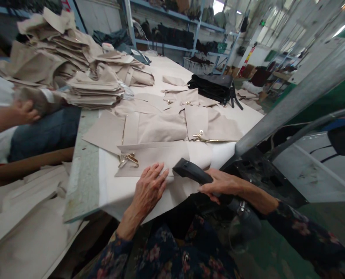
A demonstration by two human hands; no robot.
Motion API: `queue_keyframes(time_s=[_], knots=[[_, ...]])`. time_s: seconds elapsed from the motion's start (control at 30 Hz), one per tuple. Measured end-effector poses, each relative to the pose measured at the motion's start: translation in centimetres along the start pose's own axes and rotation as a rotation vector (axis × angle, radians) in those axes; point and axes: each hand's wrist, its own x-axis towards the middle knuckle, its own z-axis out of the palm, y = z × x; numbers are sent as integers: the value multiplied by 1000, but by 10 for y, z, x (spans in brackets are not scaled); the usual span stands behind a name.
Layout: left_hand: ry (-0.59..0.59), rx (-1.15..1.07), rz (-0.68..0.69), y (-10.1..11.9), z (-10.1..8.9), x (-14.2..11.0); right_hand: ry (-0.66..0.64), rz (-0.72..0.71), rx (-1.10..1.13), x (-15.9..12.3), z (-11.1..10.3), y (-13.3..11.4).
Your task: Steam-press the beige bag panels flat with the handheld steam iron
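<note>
My left hand (149, 188) lies flat, fingers stretched out, on a beige fabric piece (152, 157) at the near edge of the white-covered table (105, 186). A gold metal clasp (128, 159) sits on that piece, just left of my fingers. My right hand (221, 186) is wrapped around the black handle (193, 172) of a dark tool whose lower part hangs below the table edge. More beige pieces with gold hardware (200, 136) lie spread out beyond.
Tall stacks of beige cut pieces (94, 87) fill the far left of the table. Another person's hand (25, 112) holds fabric at the left. A black bag (214, 87) lies at the far side. A grey metal post (294, 97) slants on the right; shelving stands behind.
</note>
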Motion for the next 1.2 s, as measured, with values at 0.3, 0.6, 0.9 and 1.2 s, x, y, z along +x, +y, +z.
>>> queue_keyframes(time_s=[0.3, 0.6, 0.9, 1.2], knots=[[-2, -8, -4, -2, 2, 0, -48, -48, -64, -3, -5, 7], [-28, -14, -11, -3, 3, 0, 105, -98, 99, -11, -25, 7], [-30, 11, -5, -3, 5, -1, 25, -86, 55, -18, 4, 15], [-64, 75, 3, -1, -1, 2, 208, -259, 196, -7, -21, 5]])
